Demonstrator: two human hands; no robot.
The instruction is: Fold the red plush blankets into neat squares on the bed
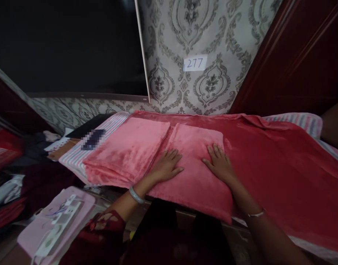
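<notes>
My left hand lies flat, palm down, near the left edge of a folded pink plush cloth. On the right part of the same cloth rests my right hand, its fingers spread. Beneath it a larger red plush cloth stretches off to the right, with creases along its far edge. A thicker folded pink plush stack sits just left of my left hand. Neither hand grips anything; both press on the fabric.
A striped cover shows under the cloths. A blurred dark object lies at its left. The television stands behind, beside a patterned wall with a numbered label. At lower left, a power strip rests on a pink surface.
</notes>
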